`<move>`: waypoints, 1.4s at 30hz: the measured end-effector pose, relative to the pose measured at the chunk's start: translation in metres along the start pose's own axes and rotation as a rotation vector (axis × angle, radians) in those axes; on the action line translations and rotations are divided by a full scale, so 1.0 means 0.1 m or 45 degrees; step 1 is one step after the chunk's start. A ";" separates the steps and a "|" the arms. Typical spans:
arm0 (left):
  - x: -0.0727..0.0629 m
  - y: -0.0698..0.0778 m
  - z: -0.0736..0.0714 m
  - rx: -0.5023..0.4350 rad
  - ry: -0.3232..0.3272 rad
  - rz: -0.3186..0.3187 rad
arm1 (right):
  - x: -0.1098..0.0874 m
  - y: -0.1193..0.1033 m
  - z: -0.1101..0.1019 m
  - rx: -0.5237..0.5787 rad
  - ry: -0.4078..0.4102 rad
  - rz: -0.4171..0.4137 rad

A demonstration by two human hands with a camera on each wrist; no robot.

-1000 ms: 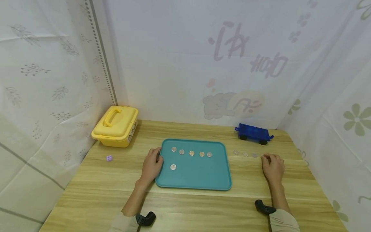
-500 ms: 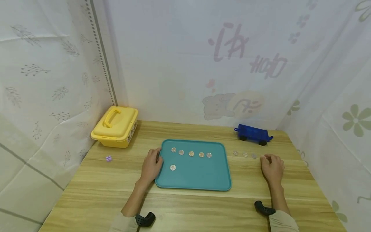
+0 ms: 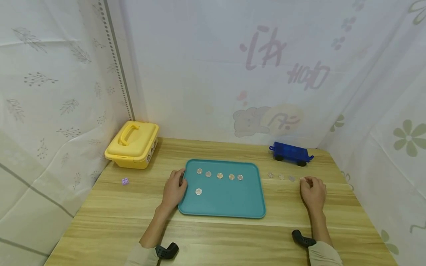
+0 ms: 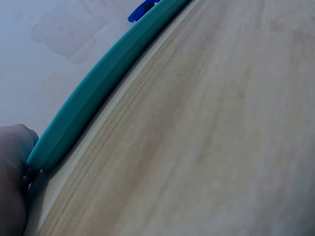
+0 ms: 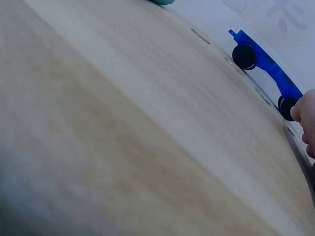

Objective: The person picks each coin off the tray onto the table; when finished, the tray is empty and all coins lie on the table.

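Note:
A teal tray [image 3: 226, 205] lies on the table with several coins on it, most in a row near its far side. One coin [image 3: 198, 191] sits apart near the left. My left hand [image 3: 173, 189] holds the tray's left rim, its fingers curled at the edge; in the left wrist view the hand [image 4: 14, 172] meets the tray's end. Three coins [image 3: 281, 177] lie in a line right of the tray. My right hand [image 3: 313, 193] is at the right end of that line, fingers curled down onto a further coin [image 5: 289, 129], mostly hidden in the head view.
A yellow lidded box [image 3: 133, 146] stands at the back left, with a small purple block [image 3: 125, 181] in front of it. A blue toy wagon [image 3: 291, 152] stands at the back right, behind the loose coins. Printed white curtains [image 3: 199, 74] hang around the wooden table.

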State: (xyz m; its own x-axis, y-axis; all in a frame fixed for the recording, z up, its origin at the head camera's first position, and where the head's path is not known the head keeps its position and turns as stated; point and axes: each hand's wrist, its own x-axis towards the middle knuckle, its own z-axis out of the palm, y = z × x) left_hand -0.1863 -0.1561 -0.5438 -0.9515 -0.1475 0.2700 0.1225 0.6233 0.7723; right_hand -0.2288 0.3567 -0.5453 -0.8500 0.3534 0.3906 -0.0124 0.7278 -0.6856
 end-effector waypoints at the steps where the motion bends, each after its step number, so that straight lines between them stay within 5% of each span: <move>1: 0.00 0.00 0.00 0.000 0.000 -0.001 | 0.00 -0.01 0.00 0.010 0.003 0.002; 19: -0.02 0.00 0.00 0.013 0.004 -0.009 | -0.04 -0.04 0.00 0.097 0.106 -0.002; 29: 0.01 0.02 0.00 -0.007 -0.008 -0.004 | -0.07 -0.13 0.07 0.235 0.249 -0.118; 42: 0.01 -0.01 -0.01 0.000 -0.016 -0.006 | -0.38 -1.02 0.60 0.372 -0.129 -0.545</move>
State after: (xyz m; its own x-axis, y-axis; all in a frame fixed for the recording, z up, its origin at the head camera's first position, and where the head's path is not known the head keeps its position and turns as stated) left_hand -0.1872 -0.1574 -0.5434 -0.9554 -0.1408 0.2596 0.1183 0.6228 0.7734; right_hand -0.2271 0.2340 -0.5267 -0.7834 -0.0087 0.6214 -0.5033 0.5956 -0.6261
